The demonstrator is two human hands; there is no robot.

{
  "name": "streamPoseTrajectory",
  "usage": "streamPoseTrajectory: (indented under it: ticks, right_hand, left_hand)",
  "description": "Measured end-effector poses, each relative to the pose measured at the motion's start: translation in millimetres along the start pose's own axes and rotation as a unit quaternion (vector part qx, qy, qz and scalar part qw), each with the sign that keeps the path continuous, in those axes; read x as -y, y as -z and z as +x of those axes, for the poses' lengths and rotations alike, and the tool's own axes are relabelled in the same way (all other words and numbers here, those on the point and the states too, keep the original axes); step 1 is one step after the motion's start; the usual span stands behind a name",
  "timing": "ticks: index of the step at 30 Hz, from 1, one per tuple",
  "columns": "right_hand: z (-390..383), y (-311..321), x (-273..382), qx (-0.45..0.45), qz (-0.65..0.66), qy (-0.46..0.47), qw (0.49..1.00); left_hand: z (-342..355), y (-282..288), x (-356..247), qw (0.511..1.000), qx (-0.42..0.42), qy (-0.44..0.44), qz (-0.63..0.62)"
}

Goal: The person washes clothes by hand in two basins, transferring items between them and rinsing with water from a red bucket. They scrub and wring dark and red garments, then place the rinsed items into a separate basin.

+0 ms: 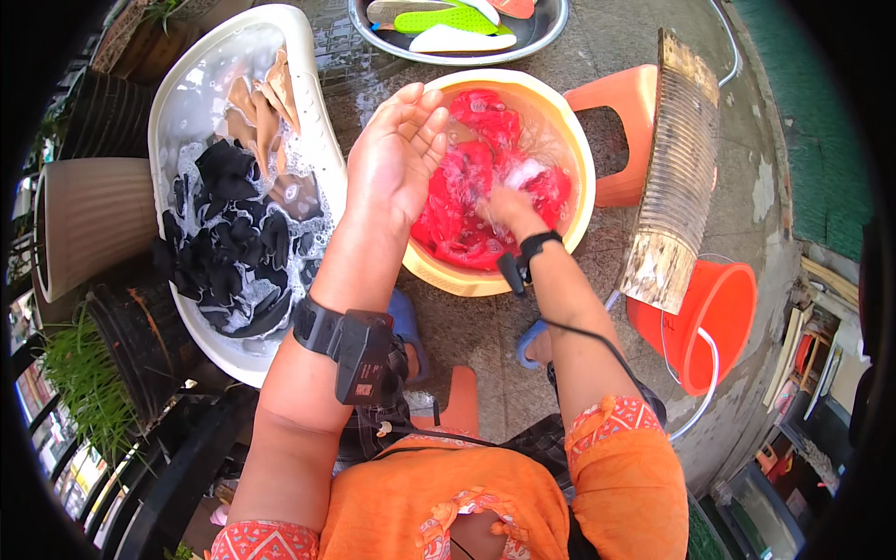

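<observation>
1 Hand Down in the Red Cloth (pixel 448 215), 1 Raised Beside It

The red cloth lay soaking in a yellow basin (pixel 585 173) of cloudy water, and I saw the right hand (pixel 504 206) reach down among its folds. That hand was blurred, so I couldn't tell how far its grip was closed or whether it had hold of any cloth. The left hand (pixel 396 154) was up at the basin's left side, palm showing, its grip half open with the fingers loosely curled around nothing.

To the left, a white tub (pixel 301 51) held dark cloth (pixel 229 233) and tan cloth (pixel 265 112) in suds. Beyond the yellow basin was a metal basin (pixel 564 21) of insoles, a bright green insole (pixel 443 21) among them. On the right I noticed an orange stool (pixel 611 89), a ridged washboard (pixel 677 159) just beside it, and a red bucket (pixel 686 350).
</observation>
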State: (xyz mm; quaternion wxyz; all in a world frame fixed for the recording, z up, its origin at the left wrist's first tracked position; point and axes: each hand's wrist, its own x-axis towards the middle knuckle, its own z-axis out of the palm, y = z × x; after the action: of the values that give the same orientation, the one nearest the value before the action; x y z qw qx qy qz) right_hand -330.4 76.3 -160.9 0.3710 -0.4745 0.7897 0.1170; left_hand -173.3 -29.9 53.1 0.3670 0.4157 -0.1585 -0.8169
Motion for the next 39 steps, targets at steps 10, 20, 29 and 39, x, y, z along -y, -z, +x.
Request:
streamPoseTrajectory:
  ticks: [10, 20, 29, 39]
  right_hand:
    - [-134.3, 116.5, 10.4, -0.184, 0.103, 0.229, 0.950]
    - [-298.3, 174.5, 29.2, -0.201, 0.026, 0.468, 0.860]
    - [-278.4, 103.8, -9.4, -0.108, 0.097, 0.364, 0.920]
    - [-146.6, 26.1, -50.6, -0.076, 0.533, 0.197, 0.820]
  left_hand:
    - [-3.2, 13.4, 7.1, 0.986, 0.042, -0.015, 0.162]
    - [-13.0, 28.3, 72.6, 0.695, 0.265, 0.135, 0.655]
    - [-7.2, 62.8, 77.3, 0.497, 0.293, -0.017, 0.817]
    - [23.0, 39.5, 14.8, 0.949, -0.048, -0.189, 0.249]
